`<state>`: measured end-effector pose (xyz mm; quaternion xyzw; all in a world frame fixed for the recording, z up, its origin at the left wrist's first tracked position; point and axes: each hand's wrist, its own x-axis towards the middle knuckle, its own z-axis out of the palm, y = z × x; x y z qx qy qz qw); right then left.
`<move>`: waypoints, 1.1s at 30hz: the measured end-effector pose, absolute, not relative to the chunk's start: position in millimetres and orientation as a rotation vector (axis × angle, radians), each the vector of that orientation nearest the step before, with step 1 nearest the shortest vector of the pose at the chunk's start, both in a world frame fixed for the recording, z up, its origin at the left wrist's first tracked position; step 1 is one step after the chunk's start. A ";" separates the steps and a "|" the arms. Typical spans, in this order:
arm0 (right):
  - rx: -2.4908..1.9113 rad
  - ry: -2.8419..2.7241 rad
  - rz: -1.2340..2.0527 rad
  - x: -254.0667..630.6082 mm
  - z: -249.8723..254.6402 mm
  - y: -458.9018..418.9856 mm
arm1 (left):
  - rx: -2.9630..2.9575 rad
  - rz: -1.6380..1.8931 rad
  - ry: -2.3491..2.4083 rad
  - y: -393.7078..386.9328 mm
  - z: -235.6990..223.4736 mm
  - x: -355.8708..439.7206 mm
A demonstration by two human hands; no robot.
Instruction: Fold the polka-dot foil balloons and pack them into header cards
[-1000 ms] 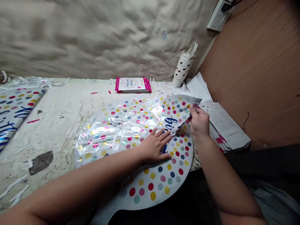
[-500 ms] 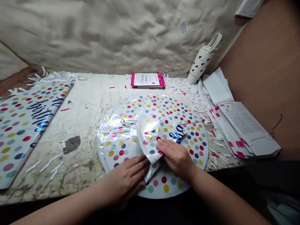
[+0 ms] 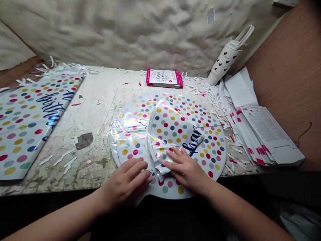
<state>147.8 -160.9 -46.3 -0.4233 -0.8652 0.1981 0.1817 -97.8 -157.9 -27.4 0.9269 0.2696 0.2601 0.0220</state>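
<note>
A round foil balloon (image 3: 208,144), white with coloured dots, lies flat at the table's front edge. One part of it (image 3: 170,124) is folded over into a wedge showing dark blue lettering. My right hand (image 3: 187,169) rests on this folded part, its fingers spread and flat. At the balloon's lower left, my left hand (image 3: 131,179) has its fingers curled around the foil near the edge; the fingertips are partly hidden. Clear, shiny film shows on the balloon's left side.
Another dotted foil piece (image 3: 22,124) lies at the left. Behind the balloon sits a pink-edged packet stack (image 3: 164,78). A white tumbler with hearts (image 3: 223,63) stands at the back right, above paper sleeves (image 3: 271,134). Paper scraps (image 3: 67,68) litter the table.
My right hand has flattened and spread over the folded part, exposing more lettering. My left hand has moved off the fold to the left and curled. The view has shifted slightly.
</note>
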 end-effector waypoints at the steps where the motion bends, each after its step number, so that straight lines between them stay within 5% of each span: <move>1: -1.190 -2.440 0.553 147.4 -47.1 -161.4 | 2.849 0.765 0.841 -156.5 -26.1 -98.4; 8: -1.137 -2.551 0.630 147.3 -47.0 -163.3 | 2.837 0.197 0.778 -130.4 -16.3 -82.9; 17: -1.066 -2.391 1.089 165.0 -24.8 -155.5 | 3.057 0.301 0.471 -143.5 -26.2 -63.7; 21: -1.164 -2.358 0.662 179.8 -39.5 -154.8 | 2.615 0.422 0.809 -142.1 -14.6 -48.9; 25: -1.106 -2.350 0.220 189.6 -59.6 -149.8 | 2.165 0.172 0.677 -128.9 25.4 -36.3; 33: -1.060 -2.345 0.150 195.3 -64.0 -144.5 | 1.134 0.790 1.515 -2.6 17.3 -98.4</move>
